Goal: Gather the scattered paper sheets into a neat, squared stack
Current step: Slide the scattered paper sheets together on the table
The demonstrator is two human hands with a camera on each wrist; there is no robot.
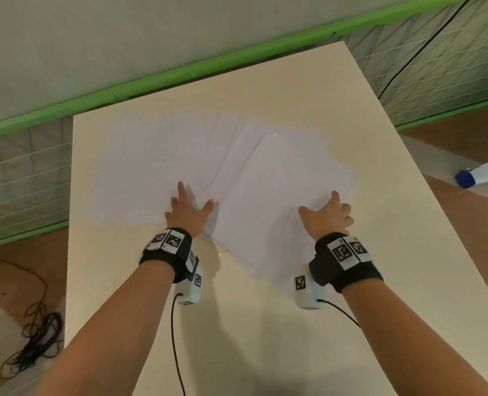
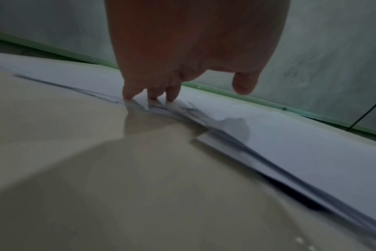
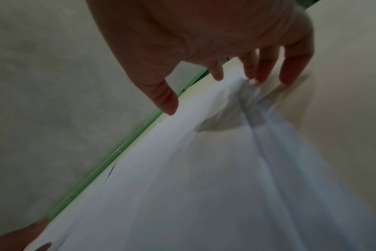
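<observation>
Several white paper sheets (image 1: 208, 167) lie fanned and overlapping across the middle of the cream table (image 1: 265, 324). My left hand (image 1: 187, 210) lies spread on the near edge of the left sheets, and its fingertips (image 2: 152, 97) press down on the paper sheets (image 2: 290, 135). My right hand (image 1: 327, 214) rests on the right side of the spread, fingers splayed. Its fingertips (image 3: 260, 77) touch the edge of the paper sheets (image 3: 182, 186), while the thumb hovers just above. Neither hand grips a sheet.
A green rail (image 1: 180, 72) with netting borders the table's far side. A tangle of black cable (image 1: 37, 338) lies on the floor at left. A white object with a blue cap (image 1: 465, 178) lies on the floor at right.
</observation>
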